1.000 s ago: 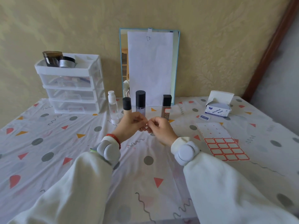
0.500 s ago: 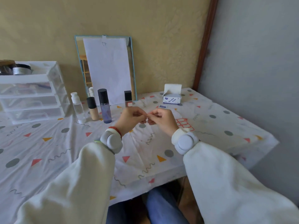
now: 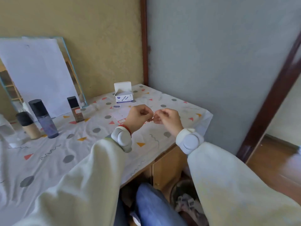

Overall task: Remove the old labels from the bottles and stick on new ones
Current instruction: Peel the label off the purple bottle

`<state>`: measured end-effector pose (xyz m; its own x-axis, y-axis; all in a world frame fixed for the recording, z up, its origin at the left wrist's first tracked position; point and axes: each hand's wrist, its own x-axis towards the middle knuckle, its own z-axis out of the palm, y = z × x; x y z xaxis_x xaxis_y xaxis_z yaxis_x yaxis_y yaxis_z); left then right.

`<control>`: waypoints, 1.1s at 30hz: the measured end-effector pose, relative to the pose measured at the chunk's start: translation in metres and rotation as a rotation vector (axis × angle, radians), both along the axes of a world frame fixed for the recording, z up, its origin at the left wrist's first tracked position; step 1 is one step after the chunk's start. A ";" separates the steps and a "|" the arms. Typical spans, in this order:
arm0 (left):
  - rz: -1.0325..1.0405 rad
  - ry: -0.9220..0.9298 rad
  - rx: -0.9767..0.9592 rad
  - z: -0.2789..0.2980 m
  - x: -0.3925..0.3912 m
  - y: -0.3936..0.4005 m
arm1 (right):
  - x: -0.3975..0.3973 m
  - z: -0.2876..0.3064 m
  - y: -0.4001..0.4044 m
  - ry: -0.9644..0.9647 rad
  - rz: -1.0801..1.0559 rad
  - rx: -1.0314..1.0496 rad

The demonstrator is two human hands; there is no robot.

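Head view looks down at both hands raised above the bench (image 3: 48, 154), near its right front corner. The left hand (image 3: 138, 119) and right hand (image 3: 167, 119) meet fingertip to fingertip, each with fingers curled in. Between them sits a tiny pale scrap (image 3: 152, 118), seemingly a label, pinched by the grip of both hands; it is too small and blurred to say more. Neither grip touches a bottle.

Three bottles stand well apart from the hands, at the left of the bench before a leaning mirror (image 3: 71, 69) covered with white paper: a brown bottle (image 3: 76, 110) with a black cap and a red-edged label, a taller purple bottle (image 3: 44, 121) with a black cap, and a short tan bottle (image 3: 28, 126). A label sheet (image 3: 121, 114) lies flat on the bench just behind the left hand, partly hidden by it. An open box of alcohol pads (image 3: 123, 95) sits farther back.
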<state>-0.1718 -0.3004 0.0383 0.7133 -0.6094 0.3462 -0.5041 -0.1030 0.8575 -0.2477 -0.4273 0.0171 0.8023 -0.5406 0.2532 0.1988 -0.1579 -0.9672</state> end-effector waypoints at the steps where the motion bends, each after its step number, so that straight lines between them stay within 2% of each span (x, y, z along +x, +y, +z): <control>1: -0.025 0.017 -0.009 -0.003 -0.004 -0.010 | -0.007 -0.002 -0.008 0.011 -0.029 0.006; 5: -0.116 0.068 -0.009 -0.014 -0.013 -0.047 | -0.033 -0.015 -0.040 0.057 -0.104 0.001; 8: -0.202 0.037 0.072 -0.024 -0.016 -0.070 | -0.043 -0.025 -0.058 0.154 -0.179 -0.046; 12: -0.183 -0.066 0.186 -0.038 -0.016 -0.091 | -0.057 -0.044 -0.077 0.205 -0.241 0.016; 17: -0.139 -0.054 0.217 -0.053 -0.012 -0.103 | -0.076 -0.074 -0.095 0.319 -0.301 0.017; 21: -0.093 0.155 0.195 -0.068 -0.012 -0.104 | -0.087 -0.110 -0.106 0.526 -0.293 0.049; 24: -0.048 0.177 0.154 -0.074 -0.010 -0.105 | -0.092 -0.137 -0.112 0.672 -0.252 0.120; 29: -0.046 0.298 0.097 -0.075 -0.010 -0.107 | -0.100 -0.172 -0.116 0.864 -0.276 -0.050; 33: -0.057 0.307 0.096 -0.074 -0.009 -0.107 | -0.101 -0.176 -0.119 0.894 -0.265 -0.144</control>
<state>-0.1811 -0.4072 -0.0353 0.7395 -0.6706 0.0590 -0.2308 -0.1702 0.9580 -0.3490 -0.5466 -0.1592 0.5867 -0.7446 -0.3183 -0.6672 -0.2218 -0.7111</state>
